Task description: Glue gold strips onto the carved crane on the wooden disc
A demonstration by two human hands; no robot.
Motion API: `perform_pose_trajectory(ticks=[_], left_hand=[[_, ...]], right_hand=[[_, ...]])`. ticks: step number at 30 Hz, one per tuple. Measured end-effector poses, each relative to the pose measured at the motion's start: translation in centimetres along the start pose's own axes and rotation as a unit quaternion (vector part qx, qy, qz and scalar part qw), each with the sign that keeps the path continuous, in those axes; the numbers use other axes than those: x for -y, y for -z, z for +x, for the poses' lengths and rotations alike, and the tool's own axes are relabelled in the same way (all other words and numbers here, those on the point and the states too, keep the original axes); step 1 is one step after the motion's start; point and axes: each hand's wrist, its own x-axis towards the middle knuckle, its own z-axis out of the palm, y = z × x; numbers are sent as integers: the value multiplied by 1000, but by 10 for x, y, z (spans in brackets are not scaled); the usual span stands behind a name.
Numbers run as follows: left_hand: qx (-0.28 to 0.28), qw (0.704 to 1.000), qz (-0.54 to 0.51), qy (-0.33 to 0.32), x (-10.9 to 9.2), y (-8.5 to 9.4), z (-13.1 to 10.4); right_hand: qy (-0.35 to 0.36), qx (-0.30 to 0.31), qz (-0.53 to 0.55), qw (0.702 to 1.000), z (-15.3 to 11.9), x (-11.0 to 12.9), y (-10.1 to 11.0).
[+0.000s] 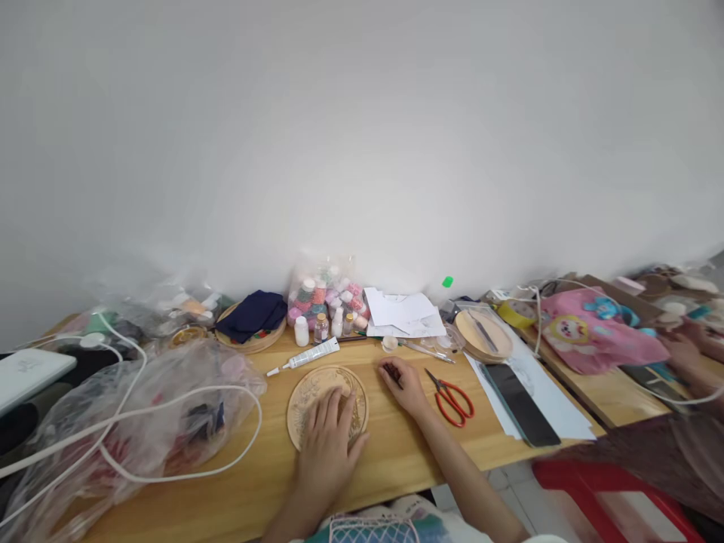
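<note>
A round wooden plaque with a raised or carved pattern lies flat on the table in front of me. My left hand rests on it, palm down and fingers stretched out, covering much of its middle. To the right of the plaque, my right hand lies on the tabletop with its fingers curled. Small dark brown pieces show at its fingers; their kind cannot be made out. Red-handled scissors lie slightly open beside that hand. Just behind the plaque is a white glue tube with a nozzle.
Small bottles and a bag of colourful beads stand by the wall. Papers, wooden discs and a phone lie rightward. Plastic bags and a white cable crowd the left. Another person's hand is far right.
</note>
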Motion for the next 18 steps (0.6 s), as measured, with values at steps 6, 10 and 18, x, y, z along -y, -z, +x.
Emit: perform_pose_trajectory(ticks=[6, 10, 18], left_hand=[[-8, 1000, 16, -21, 2, 2, 2], [4, 999, 23, -43, 2, 6, 5], [51, 998, -1, -45, 3, 15, 20]], right_hand=[[-33, -2, 22, 999, -2, -3, -3], [-55, 16, 31, 998, -3, -8, -2], [-81, 60, 86, 991, -3, -9, 2]])
